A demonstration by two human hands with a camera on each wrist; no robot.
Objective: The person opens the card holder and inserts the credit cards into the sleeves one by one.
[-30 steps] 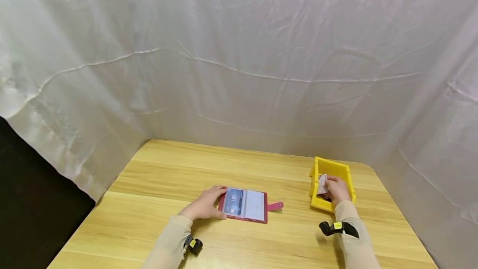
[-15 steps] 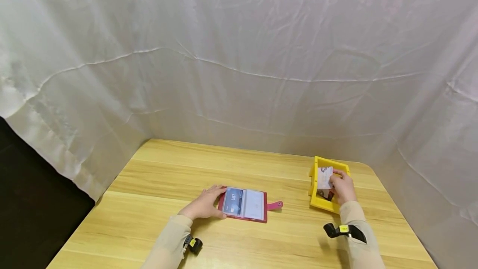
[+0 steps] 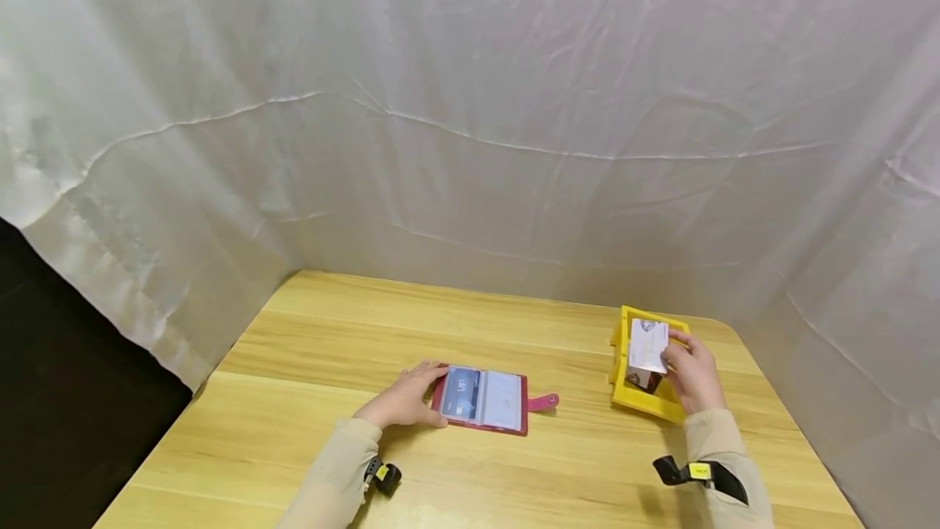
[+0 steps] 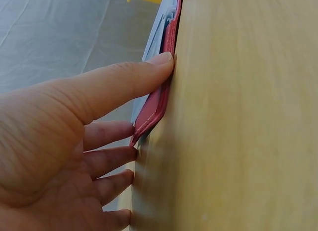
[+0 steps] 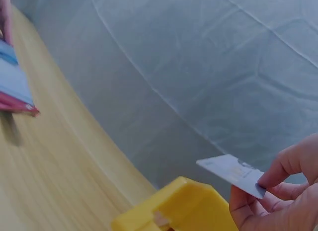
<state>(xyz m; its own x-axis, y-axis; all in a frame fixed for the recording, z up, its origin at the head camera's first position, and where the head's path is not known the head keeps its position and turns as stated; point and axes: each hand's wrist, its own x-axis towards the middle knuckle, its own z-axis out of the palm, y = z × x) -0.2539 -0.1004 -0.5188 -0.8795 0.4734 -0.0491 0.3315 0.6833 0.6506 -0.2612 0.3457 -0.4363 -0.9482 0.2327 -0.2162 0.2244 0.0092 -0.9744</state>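
An opened card holder (image 3: pixel 502 401) with a dark pink cover and clear sleeves lies flat on the wooden table. A blue card marked VIP (image 3: pixel 460 393) sits in its left sleeve. My left hand (image 3: pixel 404 398) rests at the holder's left end, its thumb on the near edge and its other fingers spread towards the far edge. In the left wrist view the thumb (image 4: pixel 149 72) touches the red cover. My right hand (image 3: pixel 693 374) pinches a white printed card (image 3: pixel 648 345) by its right edge, above a yellow bin (image 3: pixel 649 405). Darker cards (image 3: pixel 643 380) show inside the bin.
A pink snap strap (image 3: pixel 543 402) sticks out from the holder's right side. Grey-white curtains (image 3: pixel 470 145) hang behind the table and at both sides. The yellow bin stands near the table's back right corner.
My right hand has lifted the white card up out of the yellow bin, moving slightly right, and the card's face shows more. The left hand and the card holder stay in place.
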